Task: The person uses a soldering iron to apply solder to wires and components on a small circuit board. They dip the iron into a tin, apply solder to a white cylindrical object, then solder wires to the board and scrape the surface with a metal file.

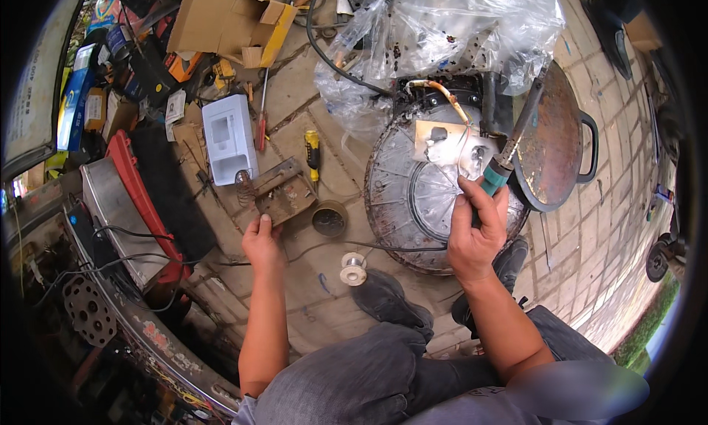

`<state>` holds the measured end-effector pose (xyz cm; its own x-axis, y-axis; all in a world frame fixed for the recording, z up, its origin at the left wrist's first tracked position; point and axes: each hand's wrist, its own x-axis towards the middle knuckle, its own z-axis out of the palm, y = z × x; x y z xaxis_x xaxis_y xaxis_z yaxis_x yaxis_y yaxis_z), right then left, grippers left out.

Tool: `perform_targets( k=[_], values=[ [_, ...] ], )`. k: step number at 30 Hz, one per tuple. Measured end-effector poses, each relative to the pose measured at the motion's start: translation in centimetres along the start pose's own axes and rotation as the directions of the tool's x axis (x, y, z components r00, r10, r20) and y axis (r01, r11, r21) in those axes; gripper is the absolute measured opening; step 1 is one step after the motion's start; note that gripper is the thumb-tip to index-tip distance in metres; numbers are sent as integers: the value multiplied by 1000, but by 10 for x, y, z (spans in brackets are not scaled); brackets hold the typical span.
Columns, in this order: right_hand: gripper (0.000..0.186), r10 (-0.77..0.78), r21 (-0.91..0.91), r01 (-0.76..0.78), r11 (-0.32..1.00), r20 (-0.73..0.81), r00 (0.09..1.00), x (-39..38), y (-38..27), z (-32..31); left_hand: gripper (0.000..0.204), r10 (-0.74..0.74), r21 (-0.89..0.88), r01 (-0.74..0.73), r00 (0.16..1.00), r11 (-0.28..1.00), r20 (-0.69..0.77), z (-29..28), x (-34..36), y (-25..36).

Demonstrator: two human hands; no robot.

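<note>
My right hand (478,229) is closed round the teal handle of a soldering iron (495,174). Its long metal barrel points up and away, over the edge between a round metal housing (398,204) and a dark pan. A small whitish board (435,141) lies on the housing, with yellowish wires (448,97) bending down to it. Whether a thin wire by my right fingertips is held, I cannot tell. My left hand (263,240) pinches the near edge of a rusty metal soldering stand (284,195) with a coil spring (245,189).
A solder spool (353,268), a small round tin (330,218) and a yellow-black screwdriver (313,156) are on the paving. A pale plastic tray (228,139) and an opened cardboard box (228,23) lie beyond. The dark pan (553,144) and clear plastic sheet (472,26) are at right.
</note>
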<state>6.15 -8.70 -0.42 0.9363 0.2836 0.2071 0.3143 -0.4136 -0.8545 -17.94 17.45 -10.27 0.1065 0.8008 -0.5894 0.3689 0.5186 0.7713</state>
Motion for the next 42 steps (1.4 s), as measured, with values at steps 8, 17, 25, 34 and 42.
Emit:
perform_targets(
  k=[8, 17, 25, 34, 42],
  values=[
    [25, 10, 49, -10, 999, 10, 1000, -2, -6, 5, 31, -16, -83, 6, 993, 997, -117, -18, 6, -18],
    [28, -21, 226, -6, 974, 117, 993, -15, -13, -5, 31, -52, 127, 70, 988, 989, -145, -27, -4, -2],
    [35, 37, 196, -42, 980, 31, 999, -30, -1, -15, 17, 317, 268, -637, 651, 723, 690, 131, -109, 92],
    [30, 87, 183, -75, 980, -62, 994, -26, -1, -40, 19, 593, 89, -983, 168, 162, 787, 238, -69, 64],
    [33, 76, 164, -73, 984, -11, 997, -26, 1, -34, 20, 654, 130, -986, 164, 102, 738, 230, -71, 45]
  ],
)
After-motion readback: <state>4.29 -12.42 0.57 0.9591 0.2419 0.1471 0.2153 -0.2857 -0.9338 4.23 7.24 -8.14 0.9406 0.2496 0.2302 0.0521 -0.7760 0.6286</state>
